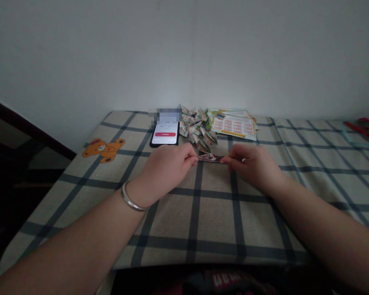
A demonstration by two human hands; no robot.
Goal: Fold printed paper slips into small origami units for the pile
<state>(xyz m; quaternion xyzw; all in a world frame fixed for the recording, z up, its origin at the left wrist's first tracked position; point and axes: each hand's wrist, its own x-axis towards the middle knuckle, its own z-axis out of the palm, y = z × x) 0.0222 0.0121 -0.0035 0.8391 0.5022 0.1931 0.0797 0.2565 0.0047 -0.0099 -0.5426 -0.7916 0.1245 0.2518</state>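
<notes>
Between my two hands a narrow piece of folded printed paper (pixel 209 157) is stretched level, just above the checked tablecloth. My left hand (pixel 172 162), below a silver bangle (pixel 131 197) on the wrist, pinches its left end. The right end is pinched by the thumb and fingers of my right hand (pixel 253 164). Just beyond the hands lies a heap of folded paper pieces (pixel 197 127) in the same sort of print. Beside the heap, a loose stack of printed paper sheets (pixel 233 126) rests on the cloth.
A phone (pixel 165 132) with a lit screen lies left of the heap. Further left is a flat orange bear figure (pixel 103 150). Red and green items (pixel 367 128) sit at the far right. The checked cloth (pixel 215 217) covers the table, which meets a pale wall (pixel 184 53).
</notes>
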